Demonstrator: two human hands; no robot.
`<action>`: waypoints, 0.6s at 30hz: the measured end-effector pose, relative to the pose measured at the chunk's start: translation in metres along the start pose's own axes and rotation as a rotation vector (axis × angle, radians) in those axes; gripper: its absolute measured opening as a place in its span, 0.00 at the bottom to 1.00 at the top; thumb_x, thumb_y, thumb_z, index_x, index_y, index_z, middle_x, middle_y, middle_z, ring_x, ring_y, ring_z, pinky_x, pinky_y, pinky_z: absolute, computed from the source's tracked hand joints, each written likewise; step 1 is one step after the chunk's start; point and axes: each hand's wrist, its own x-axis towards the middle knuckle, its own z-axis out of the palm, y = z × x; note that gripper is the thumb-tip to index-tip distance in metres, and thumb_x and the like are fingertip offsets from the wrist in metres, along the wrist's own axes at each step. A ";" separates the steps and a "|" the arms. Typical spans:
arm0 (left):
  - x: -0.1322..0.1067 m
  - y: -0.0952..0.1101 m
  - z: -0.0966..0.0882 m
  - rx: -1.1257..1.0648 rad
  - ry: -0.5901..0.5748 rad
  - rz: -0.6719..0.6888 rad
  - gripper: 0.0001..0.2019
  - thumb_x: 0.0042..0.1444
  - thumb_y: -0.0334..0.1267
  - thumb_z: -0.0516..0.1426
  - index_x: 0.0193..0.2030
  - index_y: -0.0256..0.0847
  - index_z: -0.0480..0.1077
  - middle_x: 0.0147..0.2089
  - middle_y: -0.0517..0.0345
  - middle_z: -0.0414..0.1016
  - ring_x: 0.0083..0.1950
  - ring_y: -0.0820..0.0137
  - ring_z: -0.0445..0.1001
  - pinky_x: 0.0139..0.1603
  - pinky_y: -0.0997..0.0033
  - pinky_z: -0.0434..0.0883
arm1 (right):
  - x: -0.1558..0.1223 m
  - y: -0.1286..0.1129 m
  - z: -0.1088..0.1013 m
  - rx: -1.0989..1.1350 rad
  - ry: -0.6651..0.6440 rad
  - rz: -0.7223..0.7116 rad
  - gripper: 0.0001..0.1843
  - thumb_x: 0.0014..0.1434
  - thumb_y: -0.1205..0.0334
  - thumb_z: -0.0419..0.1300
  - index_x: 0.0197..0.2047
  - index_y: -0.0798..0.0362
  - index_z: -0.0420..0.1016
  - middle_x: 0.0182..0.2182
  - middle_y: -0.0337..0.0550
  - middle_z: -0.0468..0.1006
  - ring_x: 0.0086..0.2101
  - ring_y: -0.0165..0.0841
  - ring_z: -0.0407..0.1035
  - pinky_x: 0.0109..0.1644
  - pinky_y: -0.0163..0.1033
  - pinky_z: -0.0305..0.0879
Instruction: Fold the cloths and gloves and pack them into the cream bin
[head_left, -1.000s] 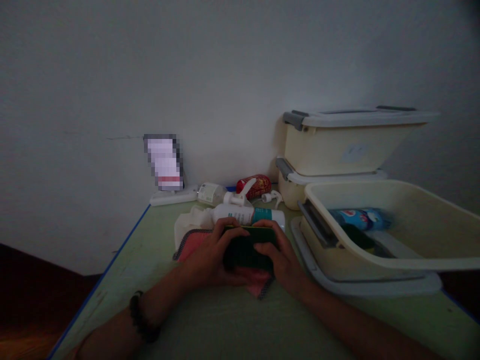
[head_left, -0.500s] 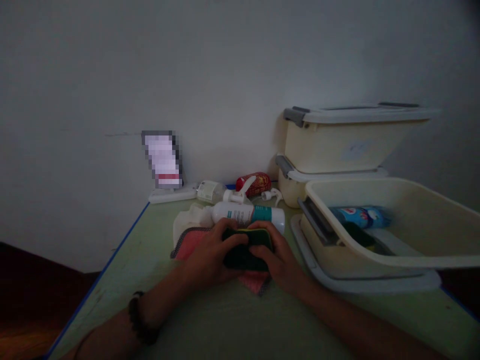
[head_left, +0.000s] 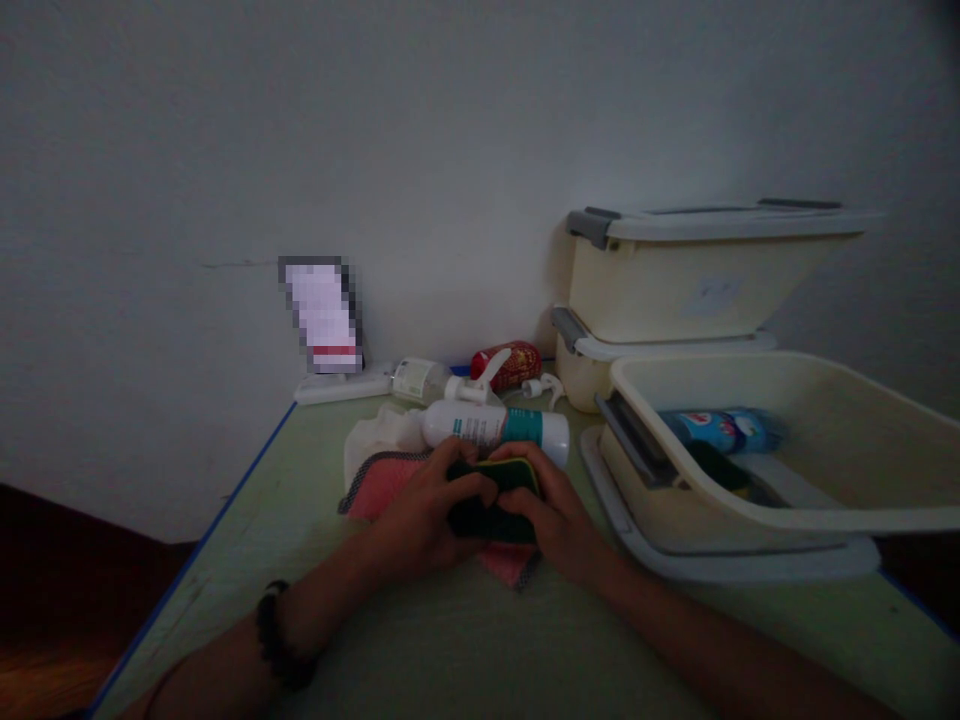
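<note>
Both my hands grip a green and yellow scrub sponge, its dark green face turned toward me. My left hand wraps its left end, with the thumb on the green side. Around the right end my right hand is closed, its thumb close to the left one. Beneath the sponge lies a pink cloth with a dark checked edge, partly hidden by my hands. Just behind them a white bottle with a teal label lies on its side.
A whitish cloth, a clear pump bottle, a red can and a white spray nozzle lie farther back. An open cream bin at right holds a blue packet. Lidded bins and a phone stand behind.
My hands stay on the sponge, and the thumbs have come slightly closer together on its green face. The other objects have not moved.
</note>
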 end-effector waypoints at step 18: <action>0.001 -0.013 0.005 -0.134 0.120 0.052 0.22 0.46 0.30 0.63 0.45 0.47 0.59 0.46 0.55 0.55 0.50 0.63 0.61 0.50 0.62 0.66 | 0.000 0.000 -0.002 -0.046 0.033 0.014 0.14 0.51 0.65 0.51 0.43 0.51 0.63 0.39 0.42 0.68 0.39 0.36 0.64 0.42 0.42 0.62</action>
